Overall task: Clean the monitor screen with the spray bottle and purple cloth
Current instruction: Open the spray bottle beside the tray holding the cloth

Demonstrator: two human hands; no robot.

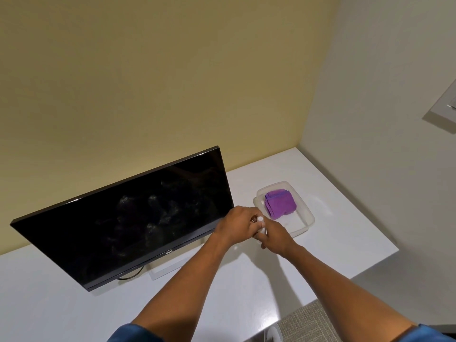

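Both hands meet just right of the monitor (123, 223): the left hand (240, 222) and right hand (275, 236) are wrapped around the small white spray bottle (261, 222). Beside them the folded purple cloth (280, 203) lies in a clear tray (306, 225) on the white table (345, 230)

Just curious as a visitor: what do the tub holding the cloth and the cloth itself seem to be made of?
The tub looks like clear, slightly frosted plastic: the desk shows through its walls. The purple cloth seems a soft, matte, folded fabric, perhaps microfibre.
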